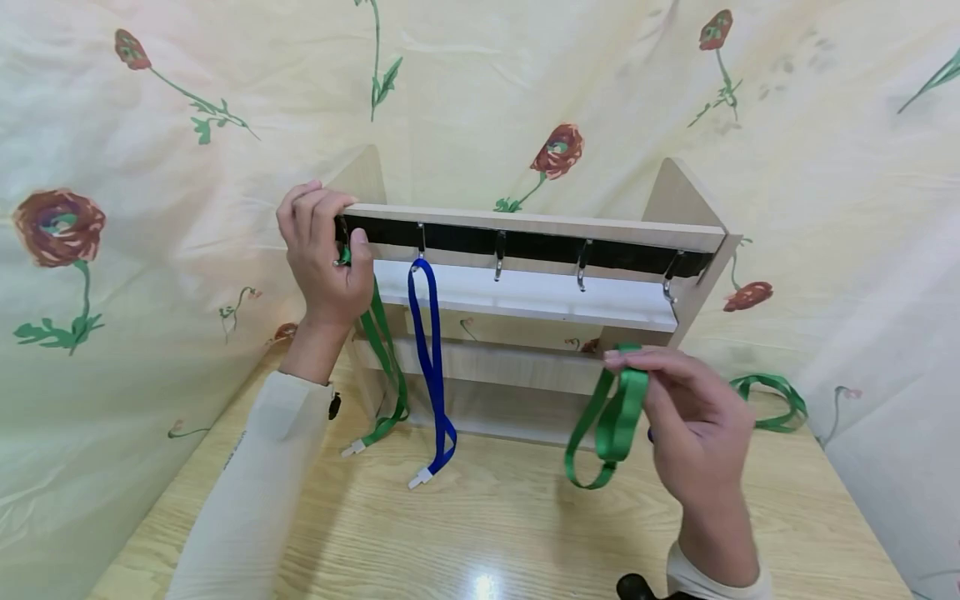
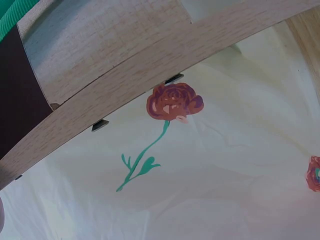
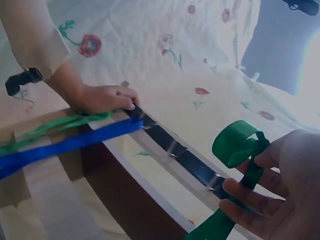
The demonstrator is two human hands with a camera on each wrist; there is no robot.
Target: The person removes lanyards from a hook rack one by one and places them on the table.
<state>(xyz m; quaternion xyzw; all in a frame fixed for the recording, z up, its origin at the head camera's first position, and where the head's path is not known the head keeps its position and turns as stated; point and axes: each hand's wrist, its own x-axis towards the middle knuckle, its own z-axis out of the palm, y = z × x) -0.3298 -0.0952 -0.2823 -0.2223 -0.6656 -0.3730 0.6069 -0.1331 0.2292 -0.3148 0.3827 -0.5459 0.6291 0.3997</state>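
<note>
A wooden rack [image 1: 525, 371] has a black strip [image 1: 457, 238] with several metal hooks along its top board. My left hand [image 1: 324, 258] grips the board's left end, over the leftmost hook. A green lanyard [image 1: 386, 350] hangs there, its top partly hidden by that hand. Beside it a blue lanyard [image 1: 431, 358] hangs from the second hook. My right hand [image 1: 701, 425] pinches a looped green lanyard [image 1: 622, 417] in front of the rack's right side, below the hooks. In the right wrist view this green lanyard [image 3: 235, 145] runs between the fingers of the right hand [image 3: 295, 180].
Another green lanyard [image 1: 780, 404] lies on the wooden table [image 1: 450, 533] to the right of the rack. A bit of blue shows behind my right hand. Flower-patterned cloth [image 1: 465, 83] surrounds the table at the back and sides.
</note>
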